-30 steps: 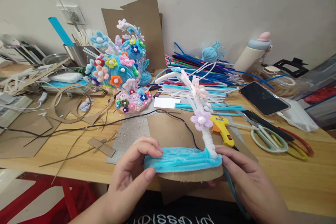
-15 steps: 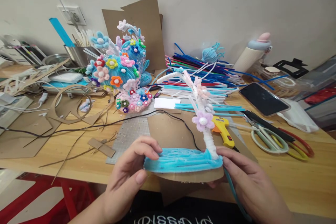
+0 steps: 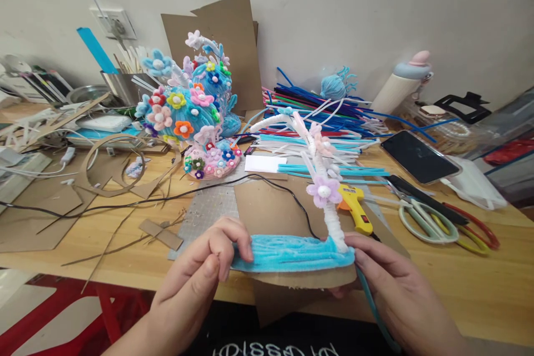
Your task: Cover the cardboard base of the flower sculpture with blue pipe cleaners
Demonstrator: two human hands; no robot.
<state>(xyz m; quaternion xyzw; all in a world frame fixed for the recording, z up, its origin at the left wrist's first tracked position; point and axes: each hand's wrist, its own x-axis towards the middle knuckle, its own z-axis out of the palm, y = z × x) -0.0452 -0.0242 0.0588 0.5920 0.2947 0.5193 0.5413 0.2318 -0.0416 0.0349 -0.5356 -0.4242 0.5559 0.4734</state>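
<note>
Both hands are at a cardboard base (image 3: 300, 279) covered on top with light blue pipe cleaners (image 3: 283, 253). From its right end rises a curved stem (image 3: 332, 219) wrapped in white, bearing a lilac flower (image 3: 324, 192) and paler pink ones higher up. My left hand (image 3: 204, 267) is closed, its fingers curled over the base's left end and the thumb bent against the forefinger; what lies under the fingertips is hidden. My right hand (image 3: 387, 272) grips the base's right end between thumb and fingers. A loose blue strip (image 3: 371, 306) hangs down beside that thumb.
A yellow glue gun (image 3: 356, 208) lies behind my right hand, with scissors (image 3: 425, 221) and a phone (image 3: 419, 157) farther right. Colourful flower-covered pieces (image 3: 183, 111) stand at back left, pipe cleaners (image 3: 325, 108) at back centre. A black cord (image 3: 167, 194) crosses the table.
My left thumb has come off the base's edge and bent in against the forefinger. The left fingers have curled more. My right hand stays as it was.
</note>
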